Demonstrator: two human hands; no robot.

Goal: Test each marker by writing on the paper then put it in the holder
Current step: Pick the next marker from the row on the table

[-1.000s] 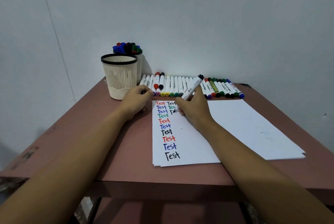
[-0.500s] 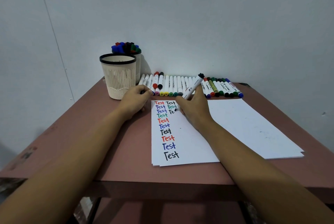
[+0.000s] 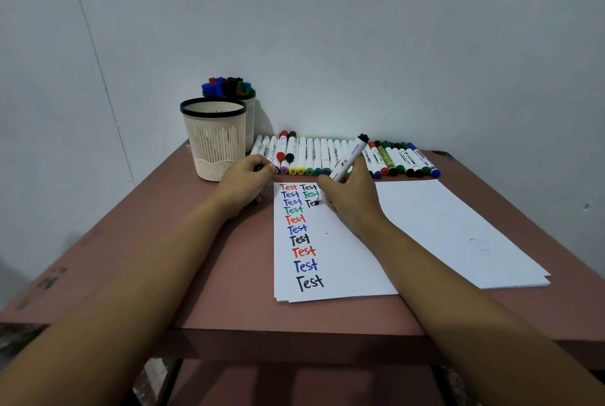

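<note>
My right hand [image 3: 352, 201] grips a white marker with a black end [image 3: 347, 160], tilted, its tip touching the paper [image 3: 330, 261] at the third word of the second column. The sheet carries "Test" written several times in red, blue, green and black. My left hand [image 3: 244, 183] rests curled at the paper's top left corner, and a small dark cap [image 3: 258, 168] shows between its fingers. The cream holder with a black rim [image 3: 214, 140] stands just behind my left hand.
A row of several capped markers [image 3: 314, 157] lies along the wall at the table's back. A second holder [image 3: 250, 117] full of markers stands behind the cream one. More white sheets [image 3: 458, 232] lie to the right on the reddish table [image 3: 203, 274].
The black word in the second column has grown by a letter or two as the marker tip moved slightly right. My left hand has stayed in place.
</note>
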